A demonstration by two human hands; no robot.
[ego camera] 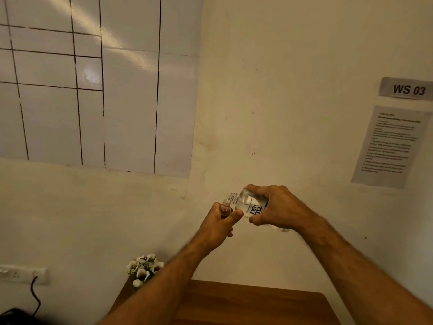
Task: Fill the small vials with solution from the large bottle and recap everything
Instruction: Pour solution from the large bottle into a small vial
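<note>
Both hands raised in front of a cream wall (281,90), well above the brown wooden counter (246,301). Left hand (218,224) wrapped around a small clear glass vial (225,208), thumb pressed along its side, open neck pointing up and a little to the right. Right hand (274,207) grasping a large clear plastic bottle with dark lettering (251,206), tilted almost flat, threaded uncapped mouth just above the vial's mouth, close or touching, hard to tell which. Clear liquid visible inside the large bottle; level in the vial too small to judge. Behind the left forearm, a small bunch of white artificial flowers (144,268) at the counter's far left corner. On the wall: a glossy white sheet ruled with dark lines (131,90), a grey label reading "WS 03" (407,89), a printed instruction sheet (391,144) below it, a white socket strip with a black cable (23,275) at lower left.
</note>
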